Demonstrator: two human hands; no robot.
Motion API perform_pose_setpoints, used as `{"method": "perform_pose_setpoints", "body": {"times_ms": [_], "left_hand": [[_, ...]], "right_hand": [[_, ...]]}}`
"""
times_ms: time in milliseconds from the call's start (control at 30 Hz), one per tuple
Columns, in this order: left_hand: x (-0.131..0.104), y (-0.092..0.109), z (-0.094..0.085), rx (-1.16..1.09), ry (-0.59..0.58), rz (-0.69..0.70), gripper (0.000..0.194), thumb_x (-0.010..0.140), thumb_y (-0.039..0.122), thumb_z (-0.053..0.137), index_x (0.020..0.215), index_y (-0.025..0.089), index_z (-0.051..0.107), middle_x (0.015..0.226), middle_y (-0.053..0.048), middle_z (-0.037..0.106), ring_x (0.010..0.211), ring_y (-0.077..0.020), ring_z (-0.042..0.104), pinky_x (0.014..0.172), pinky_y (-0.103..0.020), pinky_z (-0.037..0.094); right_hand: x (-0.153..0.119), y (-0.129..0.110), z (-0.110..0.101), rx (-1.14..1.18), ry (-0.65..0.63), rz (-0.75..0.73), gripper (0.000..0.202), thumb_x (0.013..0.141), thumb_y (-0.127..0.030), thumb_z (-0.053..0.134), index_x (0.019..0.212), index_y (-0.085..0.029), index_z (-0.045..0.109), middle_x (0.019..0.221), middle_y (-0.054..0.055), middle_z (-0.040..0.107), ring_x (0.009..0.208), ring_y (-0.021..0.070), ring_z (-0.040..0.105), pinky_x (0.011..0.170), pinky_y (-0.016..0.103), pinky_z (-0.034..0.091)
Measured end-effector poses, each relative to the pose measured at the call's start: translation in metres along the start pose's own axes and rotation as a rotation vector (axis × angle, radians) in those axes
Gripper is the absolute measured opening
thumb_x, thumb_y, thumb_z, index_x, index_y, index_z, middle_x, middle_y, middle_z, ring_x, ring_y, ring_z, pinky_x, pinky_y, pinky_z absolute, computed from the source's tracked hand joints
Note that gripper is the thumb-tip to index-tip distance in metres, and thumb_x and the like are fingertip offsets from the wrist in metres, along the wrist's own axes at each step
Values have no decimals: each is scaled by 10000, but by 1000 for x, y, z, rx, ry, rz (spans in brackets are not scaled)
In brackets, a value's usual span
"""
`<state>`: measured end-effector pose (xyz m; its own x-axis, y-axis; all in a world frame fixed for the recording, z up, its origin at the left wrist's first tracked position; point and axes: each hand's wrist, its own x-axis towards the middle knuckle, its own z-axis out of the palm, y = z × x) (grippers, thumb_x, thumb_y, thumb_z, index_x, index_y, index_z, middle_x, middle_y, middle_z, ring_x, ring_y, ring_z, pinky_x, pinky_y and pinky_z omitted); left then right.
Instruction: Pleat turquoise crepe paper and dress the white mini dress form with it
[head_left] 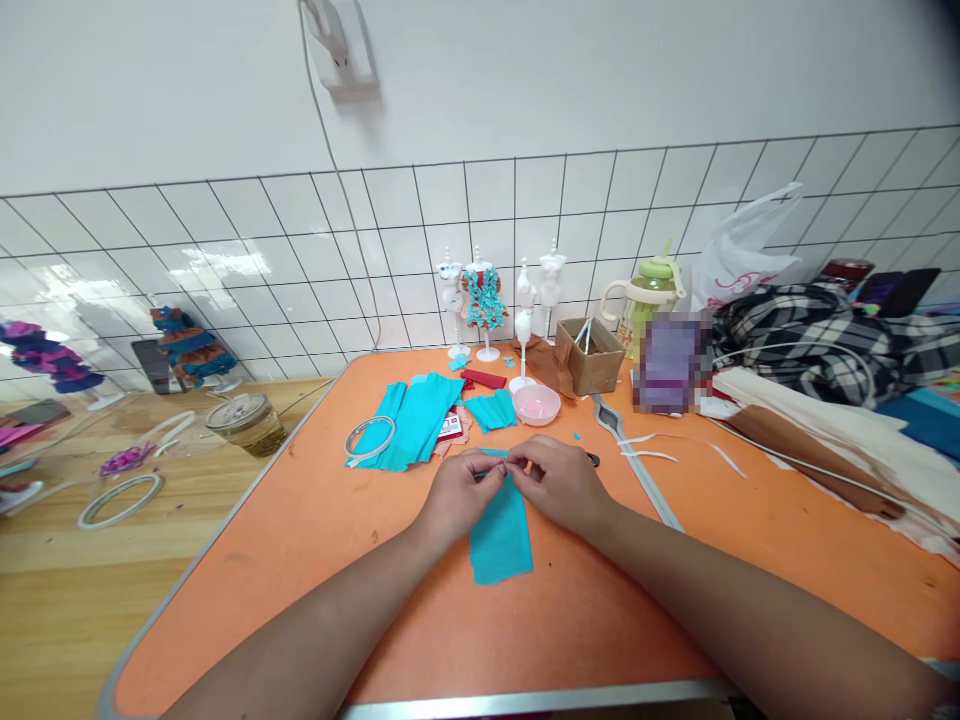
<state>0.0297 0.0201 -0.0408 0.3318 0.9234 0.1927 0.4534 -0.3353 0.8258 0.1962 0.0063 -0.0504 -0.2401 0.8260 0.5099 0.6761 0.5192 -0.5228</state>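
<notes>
A turquoise strip of crinkled cloth or crepe paper (501,540) lies on the orange table in front of me, its far end showing just past my fingers. Over its upper part my left hand (466,490) and my right hand (559,485) come together, thumbs and forefingers pinched tip to tip. Whatever is between the fingertips is too small to make out. Something dark shows by the left fingers. A black-handled object (593,460) pokes out beyond my right hand, mostly hidden.
Turquoise sheets (412,420), a roll of tape (370,437) and a pink bowl (535,405) lie ahead. Behind stand several small white mannequins (524,310), one dressed (484,300), and a cardboard box (590,355). A grey strap (645,475), cloth and a bottle (652,290) are rightward; a jar (246,422) stands left.
</notes>
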Motion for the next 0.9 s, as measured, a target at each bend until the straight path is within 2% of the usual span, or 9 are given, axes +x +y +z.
{"method": "perform_pose_setpoints", "body": {"times_ms": [233, 367, 567, 733, 900], "left_hand": [[0, 3, 0, -10, 12, -52, 181, 787, 232, 584, 722, 196, 749, 720, -17, 691, 686, -145, 607, 608, -217, 449], [1, 1, -1, -5, 23, -75, 170, 782, 246, 594, 744, 192, 751, 735, -20, 695, 684, -143, 607, 598, -215, 444], [2, -2, -2, 25, -2, -70, 194, 787, 241, 572, 801, 202, 762, 738, -11, 700, 682, -140, 607, 593, -213, 436], [3, -2, -4, 58, 14, -68, 192, 771, 236, 574, 776, 188, 760, 707, -10, 699, 636, -130, 592, 549, -202, 412], [2, -1, -4, 109, 25, -102, 196, 755, 231, 563, 730, 171, 749, 666, -10, 681, 606, -126, 577, 507, -200, 380]], "right_hand": [[6, 2, 5, 239, -28, 202, 48, 737, -193, 574, 689, -191, 582, 616, -29, 584, 513, 97, 496, 485, 208, 364], [7, 4, 4, 323, -30, 282, 51, 759, -207, 553, 722, -186, 580, 635, -29, 594, 463, 84, 483, 448, 205, 351], [3, 2, 1, 206, -24, 97, 110, 786, -250, 613, 862, -228, 688, 742, -11, 632, 598, 109, 544, 584, 239, 415], [3, 3, 5, 228, -32, 144, 69, 777, -220, 619, 777, -217, 688, 700, -14, 635, 590, 110, 532, 563, 233, 403], [5, 3, 5, 220, -62, 175, 81, 772, -229, 612, 773, -205, 689, 708, -4, 649, 608, 119, 538, 573, 236, 402]]}}
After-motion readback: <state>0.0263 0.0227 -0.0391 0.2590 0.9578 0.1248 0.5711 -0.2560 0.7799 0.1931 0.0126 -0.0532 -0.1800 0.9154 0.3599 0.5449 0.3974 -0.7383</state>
